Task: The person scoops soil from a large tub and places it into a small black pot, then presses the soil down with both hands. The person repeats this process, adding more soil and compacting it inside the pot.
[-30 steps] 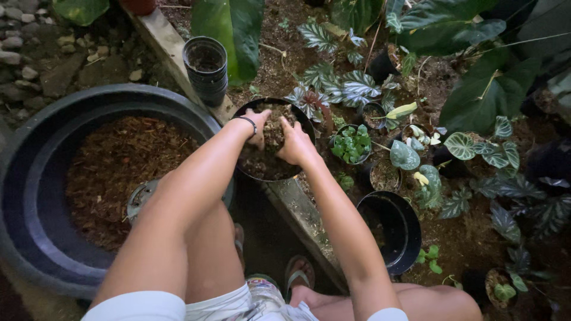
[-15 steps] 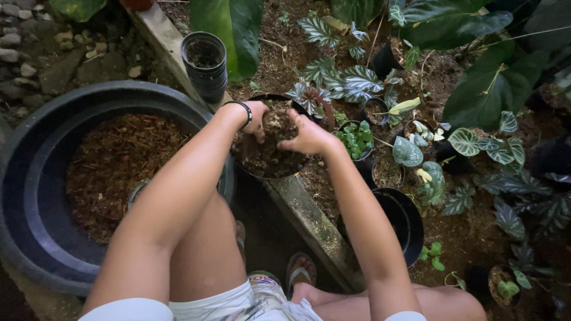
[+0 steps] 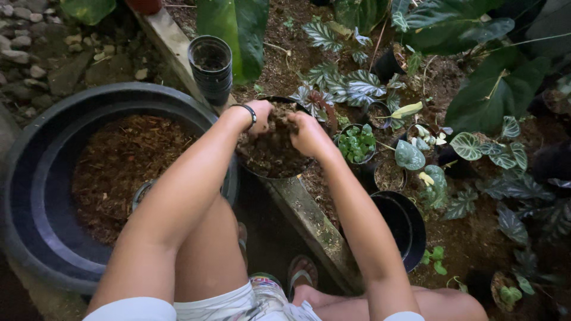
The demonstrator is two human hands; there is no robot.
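Note:
Both my hands are raised over a black plastic pot filled with brown potting mix. My left hand, with a dark band on its wrist, and my right hand clasp a clump of the brown mix between them, just above the pot's fill. The pot rests on a wooden border plank, next to the big tub. My fingers are partly buried in the clump.
A large black tub of brown mix lies at the left, with a small container in it. Stacked empty pots stand on the plank. An empty black pot and several small potted plants fill the right.
My hands have lifted slightly and closed together on a clump of mix over the pot. The view has shifted a little.

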